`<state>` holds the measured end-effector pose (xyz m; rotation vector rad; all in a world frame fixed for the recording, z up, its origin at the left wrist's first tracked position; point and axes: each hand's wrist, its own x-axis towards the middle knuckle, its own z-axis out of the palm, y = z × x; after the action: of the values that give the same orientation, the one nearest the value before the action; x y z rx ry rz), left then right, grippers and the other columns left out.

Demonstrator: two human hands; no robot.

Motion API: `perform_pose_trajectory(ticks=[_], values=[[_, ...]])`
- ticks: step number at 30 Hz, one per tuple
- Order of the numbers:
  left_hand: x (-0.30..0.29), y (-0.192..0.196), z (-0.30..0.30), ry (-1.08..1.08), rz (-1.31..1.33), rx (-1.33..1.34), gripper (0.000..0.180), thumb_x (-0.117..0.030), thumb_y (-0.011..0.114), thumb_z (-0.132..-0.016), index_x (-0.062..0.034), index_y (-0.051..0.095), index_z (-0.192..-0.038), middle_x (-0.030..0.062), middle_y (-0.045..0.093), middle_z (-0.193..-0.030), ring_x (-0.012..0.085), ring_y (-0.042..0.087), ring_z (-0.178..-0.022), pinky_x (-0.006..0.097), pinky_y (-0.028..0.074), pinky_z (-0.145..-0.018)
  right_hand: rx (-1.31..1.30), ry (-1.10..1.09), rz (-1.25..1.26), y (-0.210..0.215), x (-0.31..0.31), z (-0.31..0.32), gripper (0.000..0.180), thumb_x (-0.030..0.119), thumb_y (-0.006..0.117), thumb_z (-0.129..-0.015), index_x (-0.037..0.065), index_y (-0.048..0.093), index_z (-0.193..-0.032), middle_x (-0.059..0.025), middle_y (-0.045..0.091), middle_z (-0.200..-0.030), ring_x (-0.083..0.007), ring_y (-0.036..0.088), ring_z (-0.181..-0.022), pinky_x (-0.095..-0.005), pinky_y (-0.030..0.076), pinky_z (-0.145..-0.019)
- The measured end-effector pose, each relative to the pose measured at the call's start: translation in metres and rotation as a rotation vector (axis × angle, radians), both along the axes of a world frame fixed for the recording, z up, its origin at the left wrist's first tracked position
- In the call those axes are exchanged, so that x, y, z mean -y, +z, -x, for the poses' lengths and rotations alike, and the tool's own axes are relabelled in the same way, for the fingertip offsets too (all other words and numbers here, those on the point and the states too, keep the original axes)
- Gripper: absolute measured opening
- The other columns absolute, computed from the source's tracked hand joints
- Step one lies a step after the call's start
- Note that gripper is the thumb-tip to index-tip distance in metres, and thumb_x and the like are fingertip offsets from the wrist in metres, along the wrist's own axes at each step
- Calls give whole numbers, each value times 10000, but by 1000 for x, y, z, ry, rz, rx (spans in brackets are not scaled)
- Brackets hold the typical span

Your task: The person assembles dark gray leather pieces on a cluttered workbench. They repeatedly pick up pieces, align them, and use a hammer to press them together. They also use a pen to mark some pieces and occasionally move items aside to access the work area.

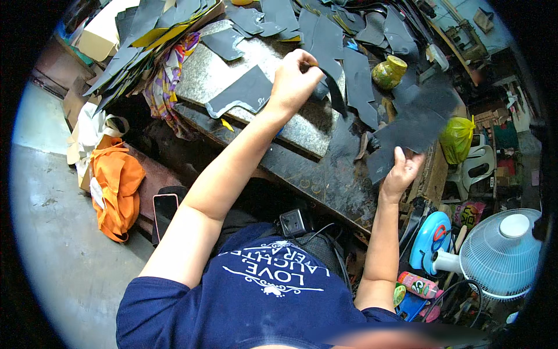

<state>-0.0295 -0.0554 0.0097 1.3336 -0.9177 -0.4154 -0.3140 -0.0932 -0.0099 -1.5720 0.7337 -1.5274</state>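
My left hand (295, 80) is closed above the pale stone slab (189, 87), its fingers pinching a narrow black strip (335, 96) that hangs down to the right. Under my left wrist, a dark grey cut sheet piece (243, 93) with a light, uneven edge lies flat on the slab. Off to the right, my right hand (402, 173) grips the lower edge of a dark sheet piece (414, 127). That piece is held up over the table's right side and is smeared by motion, so its outline is unclear.
Stacked dark sheets (152, 43) rise at the far left beside a patterned cloth (168, 87). More cut pieces (326, 39) cover the table's back, near a yellow-green jar (389, 72). A fan (501, 253) stands at right; an orange bag (116, 183) hangs at left.
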Motion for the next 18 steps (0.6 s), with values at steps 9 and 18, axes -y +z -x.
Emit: perform_pose_trajectory(ticks=[9,18], values=[[-1,11,-7,63,145,-151,159,-11,581,-816,28,543,-965,116,630,-811,162,653,-647,303,550,-549,-193,312,-364,30,13,-16,333,36,601,-925,-50,571,-1246,-36,671,-1045,-74,614,-886,-226,485,-831],[-56,11,-45,-78,330,-716,438,90,480,-863,30,354,-1278,188,577,-966,334,692,-840,380,630,-753,-969,-187,246,44,63,-31,507,218,653,-928,20,504,-1370,-156,595,-1206,-208,598,-1057,-318,476,-912]])
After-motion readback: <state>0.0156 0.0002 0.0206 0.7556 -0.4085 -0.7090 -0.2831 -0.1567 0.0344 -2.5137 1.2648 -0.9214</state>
